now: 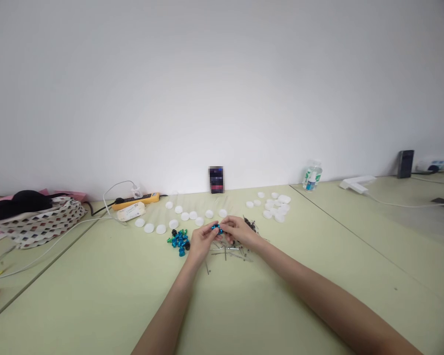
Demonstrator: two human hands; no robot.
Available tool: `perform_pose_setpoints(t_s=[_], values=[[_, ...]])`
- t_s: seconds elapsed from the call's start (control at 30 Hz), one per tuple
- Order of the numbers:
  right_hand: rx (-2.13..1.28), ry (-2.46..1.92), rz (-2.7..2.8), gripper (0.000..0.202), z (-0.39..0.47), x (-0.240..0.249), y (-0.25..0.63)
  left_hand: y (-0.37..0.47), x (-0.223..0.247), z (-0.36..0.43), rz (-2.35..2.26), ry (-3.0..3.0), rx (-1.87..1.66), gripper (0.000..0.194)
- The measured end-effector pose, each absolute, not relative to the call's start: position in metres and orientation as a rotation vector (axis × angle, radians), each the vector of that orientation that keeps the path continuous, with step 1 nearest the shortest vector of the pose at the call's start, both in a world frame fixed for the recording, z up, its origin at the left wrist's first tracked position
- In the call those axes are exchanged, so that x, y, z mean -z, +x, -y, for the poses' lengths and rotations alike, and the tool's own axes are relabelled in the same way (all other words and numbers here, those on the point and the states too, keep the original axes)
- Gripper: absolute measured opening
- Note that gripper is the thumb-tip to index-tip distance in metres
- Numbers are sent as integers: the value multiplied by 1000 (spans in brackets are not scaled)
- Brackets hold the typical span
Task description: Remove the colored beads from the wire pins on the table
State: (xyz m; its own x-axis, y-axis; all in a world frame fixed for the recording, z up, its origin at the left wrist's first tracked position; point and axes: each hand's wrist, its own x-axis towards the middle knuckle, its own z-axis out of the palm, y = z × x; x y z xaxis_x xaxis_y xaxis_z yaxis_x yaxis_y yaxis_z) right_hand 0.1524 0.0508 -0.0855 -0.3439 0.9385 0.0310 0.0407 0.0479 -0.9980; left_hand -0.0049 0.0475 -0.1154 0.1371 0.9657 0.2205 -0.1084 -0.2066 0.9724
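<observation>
Between the fingertips of both hands is a small shiny blue metallic part [217,228]; its exact kind is too small to make out. My left hand [203,239] pinches it from the left, and my right hand [240,230] closes on its right side. A pile of similar blue, green and black parts [179,241] lies just left of my left hand. Under and around my right hand, thin metal rods or long screws [229,253] are scattered, partly covered by the fingers. Small dark pieces [250,224] show beyond the right wrist.
Clear tubes with white caps [173,224] lie behind the hands. Loose white caps [276,209] are farther right. A phone [216,180] leans on the wall. At left are a yellow power strip [140,199] and a patterned bag [44,222]; at right, a plastic bottle [312,176].
</observation>
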Motion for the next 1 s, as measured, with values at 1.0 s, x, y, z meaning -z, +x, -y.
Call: perform_pose_setpoints(t_s=[1.0], values=[[-1420,-926,1457,33,-51,87,154,-5,115,-48,-918,1345,-1309,47]])
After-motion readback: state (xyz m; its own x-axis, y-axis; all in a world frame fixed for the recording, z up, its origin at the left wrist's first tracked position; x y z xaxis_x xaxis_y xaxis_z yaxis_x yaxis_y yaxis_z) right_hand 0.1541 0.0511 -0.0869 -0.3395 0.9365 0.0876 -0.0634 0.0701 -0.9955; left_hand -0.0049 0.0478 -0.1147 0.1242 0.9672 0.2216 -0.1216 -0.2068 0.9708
